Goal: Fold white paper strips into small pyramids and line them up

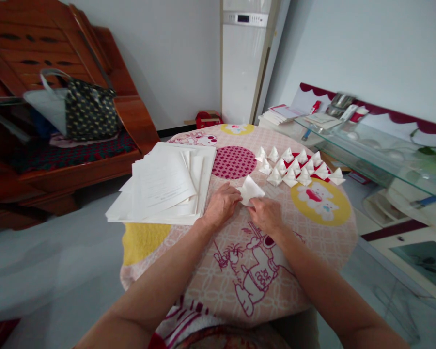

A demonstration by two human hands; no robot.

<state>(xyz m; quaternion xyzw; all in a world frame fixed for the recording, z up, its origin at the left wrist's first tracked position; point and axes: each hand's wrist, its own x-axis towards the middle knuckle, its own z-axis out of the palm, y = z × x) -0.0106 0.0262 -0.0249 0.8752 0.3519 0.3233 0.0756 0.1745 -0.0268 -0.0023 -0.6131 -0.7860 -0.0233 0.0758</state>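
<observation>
A small piece of folded white paper (252, 190) is held just above the patterned tablecloth (236, 135). My left hand (223, 204) pinches its left corner, fingers closed. On the lower right side, my right hand (267, 213) grips the same paper between thumb and fingers. Beyond my right hand, several small folded white paper shapes (294, 167) with pointed tops stand in rows. To the left of my left hand lies a stack of white paper sheets (160, 186), the top one faintly printed. The exact folds under my fingertips are hidden.
Along the right stands a glass-topped cabinet (385, 150) bearing papers and a metal container (340, 103). A wooden bench (131, 116) with a dark patterned bag (90, 109) is at the left. A white floor-standing air conditioner (241, 68) rises behind the round table.
</observation>
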